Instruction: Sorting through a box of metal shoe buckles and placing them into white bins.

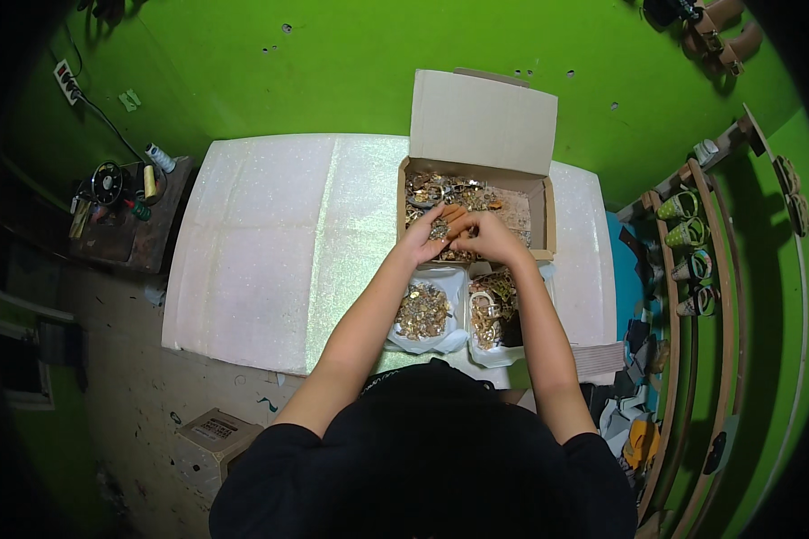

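Note:
My left hand [419,239] is cupped palm up over the open cardboard box [549,208], cradling a small heap of metal fittings [439,231]. Close beside it, my right hand [493,239] has its fingers pinched together above the left fingers; whatever they hold is too small to make out. Mixed gold and silver metal fittings [463,184] cover much of the box floor. Nearer to me, a white plastic bag [459,310] holds small gold and silver pieces [422,312]. To its right, another bag [497,357] contains larger pieces [487,310], partly behind my right forearm.
The box's lid [483,119] stands raised at the back. A shiny white cover [252,251] spreads over the table. At left is a small dark table [126,235] with thread spools; at right, a wooden rack [721,359] with shoes. A carton [214,442] sits on the floor.

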